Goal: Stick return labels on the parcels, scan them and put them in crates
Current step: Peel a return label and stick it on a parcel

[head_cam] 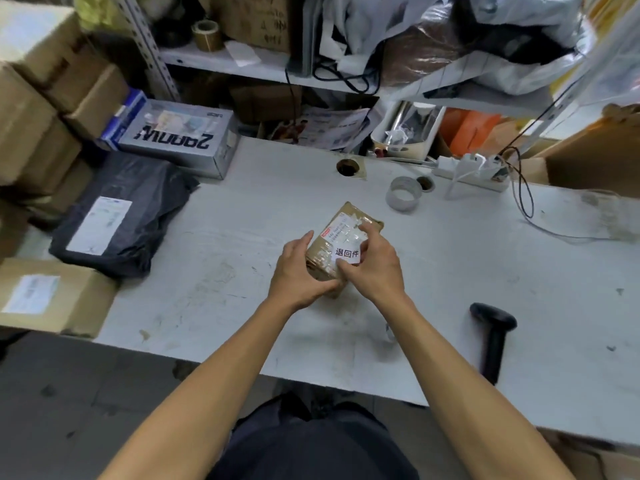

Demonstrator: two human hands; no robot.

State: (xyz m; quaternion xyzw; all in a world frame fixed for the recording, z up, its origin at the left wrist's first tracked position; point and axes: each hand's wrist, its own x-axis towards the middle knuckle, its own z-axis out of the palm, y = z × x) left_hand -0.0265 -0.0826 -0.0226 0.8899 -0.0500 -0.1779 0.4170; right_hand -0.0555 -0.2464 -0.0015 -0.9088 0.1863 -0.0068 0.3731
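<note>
Nearest the viewer, two bare forearms reach over the near edge of a scuffed white worktable (242,216). At the table's right, near the edge, a black handheld barcode scanner (493,337) lies unheld, well apart from both hands. At mid-table the left hand (298,271) cups the near-left side of a small tape-wrapped brown cardboard parcel (323,261), fingers curled round its lower edge. The right hand (372,265) curls over the parcel's right side, its thumb and fingertips on a white return label printed with black characters (346,253) that lies on the parcel's top face; whether the label is fully stuck down cannot be told. At the table's left lie a flat brown carton with a white label (52,296) and a black plastic mailer bag (117,209). Farther back stand a grey tape roll (403,195), a white power strip (474,169) and a grey printed box (180,136), with cluttered shelving behind.
</note>
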